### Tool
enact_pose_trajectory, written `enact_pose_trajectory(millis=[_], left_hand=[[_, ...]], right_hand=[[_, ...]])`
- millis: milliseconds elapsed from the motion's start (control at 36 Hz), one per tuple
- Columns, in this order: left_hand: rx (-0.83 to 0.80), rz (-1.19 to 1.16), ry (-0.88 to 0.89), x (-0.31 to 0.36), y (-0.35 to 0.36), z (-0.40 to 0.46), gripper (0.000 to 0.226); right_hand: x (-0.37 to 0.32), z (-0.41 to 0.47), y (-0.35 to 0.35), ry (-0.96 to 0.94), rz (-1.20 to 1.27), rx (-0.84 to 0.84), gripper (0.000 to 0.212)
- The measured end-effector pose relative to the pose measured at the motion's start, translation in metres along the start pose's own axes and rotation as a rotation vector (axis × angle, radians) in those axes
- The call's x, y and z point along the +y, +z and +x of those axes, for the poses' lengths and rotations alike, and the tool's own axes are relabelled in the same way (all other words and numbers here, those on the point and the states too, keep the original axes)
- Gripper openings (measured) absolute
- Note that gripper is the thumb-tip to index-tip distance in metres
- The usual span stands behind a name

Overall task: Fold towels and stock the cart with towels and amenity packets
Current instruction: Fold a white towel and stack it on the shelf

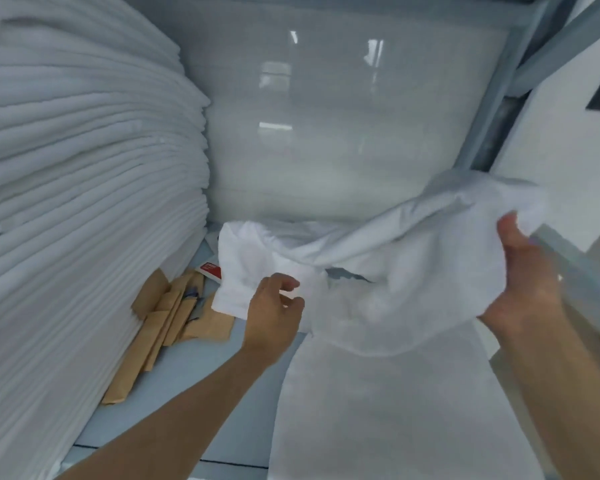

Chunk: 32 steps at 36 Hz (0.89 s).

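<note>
Seen from the head camera: a loose white towel (378, 258) rumpled across the middle and right of the frame, draped over a flat folded cloth (378, 393) at lower centre. Best handled, by the look of it, by drawing the two held edges apart and level, shaking out the bunching in the centre, then bringing corner to corner before creasing. Left hand (274, 303) at centre, fingers curled and pinching the towel's near left edge, thumb and forefinger close together with only a small gap. Right hand (523, 271) at right, raised higher, thumb on top and fingers beneath, clamped on the towel's far corner. Hands well apart, cloth sagging between them. Stood at the left of the frame, a tall stack of folded towels (84, 168). Lay just beside its foot, at lower left, brown paper packets (167, 317), with a red-and-white packet (210, 270) partly hidden under the towel's edge. Behind everything, a glossy grey shelf wall (343, 116).
</note>
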<state>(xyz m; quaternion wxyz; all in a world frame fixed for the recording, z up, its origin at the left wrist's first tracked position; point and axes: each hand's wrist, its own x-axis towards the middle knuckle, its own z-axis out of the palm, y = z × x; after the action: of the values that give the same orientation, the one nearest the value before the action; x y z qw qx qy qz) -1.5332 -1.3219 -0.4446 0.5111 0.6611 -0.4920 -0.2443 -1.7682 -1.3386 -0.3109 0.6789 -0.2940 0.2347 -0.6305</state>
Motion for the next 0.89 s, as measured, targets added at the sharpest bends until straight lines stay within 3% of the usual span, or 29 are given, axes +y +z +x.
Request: enact_pose_trajectory(millis=[111, 222, 250, 306, 389, 417, 472, 528, 583, 667, 778, 833, 889], left_hand=[[-0.252, -0.495, -0.336, 0.068, 0.003, -0.023, 0.020], [-0.361, -0.724, -0.694, 0.101, -0.008, -0.048, 0.067], [-0.381, -0.738, -0.716, 0.105, -0.014, -0.054, 0.067], [-0.401, -0.719, -0.678, 0.112, -0.024, -0.063, 0.043], [-0.253, -0.580, -0.640, 0.122, -0.034, -0.066, 0.021], [-0.214, -0.565, -0.632, 0.126, -0.037, -0.063, 0.011], [-0.150, -0.586, -0.602, 0.140, -0.042, -0.055, 0.026], [-0.091, -0.664, -0.547, 0.162, -0.049, -0.044, 0.017], [-0.061, -0.835, -0.522, 0.186, -0.057, -0.032, 0.020], [-0.055, -0.998, -0.469, 0.208, -0.075, -0.022, 0.028], [-0.080, -1.095, -0.411, 0.216, -0.099, -0.029, 0.034], [-0.093, -1.064, -0.410, 0.215, -0.100, -0.032, 0.028], [-0.127, -1.011, -0.408, 0.223, -0.105, -0.042, 0.045]], right_hand=[[0.009, -0.026, -0.009, 0.163, -0.204, 0.029, 0.039], [0.031, -0.060, -0.004, 0.182, -0.584, -0.052, 0.034], [0.036, -0.069, 0.000, 0.175, -0.688, -0.091, 0.029], [0.047, -0.088, 0.008, 0.137, -0.924, -0.249, 0.021], [0.060, -0.113, 0.019, 0.104, -1.238, -0.486, 0.013], [0.062, -0.118, 0.020, 0.101, -1.300, -0.527, 0.017], [0.068, -0.123, 0.011, 0.024, -1.447, -0.518, 0.056], [0.065, -0.126, 0.002, -0.133, -1.588, -0.382, 0.080], [0.060, -0.125, -0.004, -0.160, -1.510, -0.165, 0.091], [0.049, -0.111, -0.004, 0.039, -1.072, 0.048, 0.103], [0.040, -0.096, 0.015, 0.331, -0.716, 0.031, 0.114], [0.041, -0.092, 0.025, 0.364, -0.641, -0.007, 0.119], [0.045, -0.091, 0.038, 0.380, -0.575, -0.046, 0.119]])
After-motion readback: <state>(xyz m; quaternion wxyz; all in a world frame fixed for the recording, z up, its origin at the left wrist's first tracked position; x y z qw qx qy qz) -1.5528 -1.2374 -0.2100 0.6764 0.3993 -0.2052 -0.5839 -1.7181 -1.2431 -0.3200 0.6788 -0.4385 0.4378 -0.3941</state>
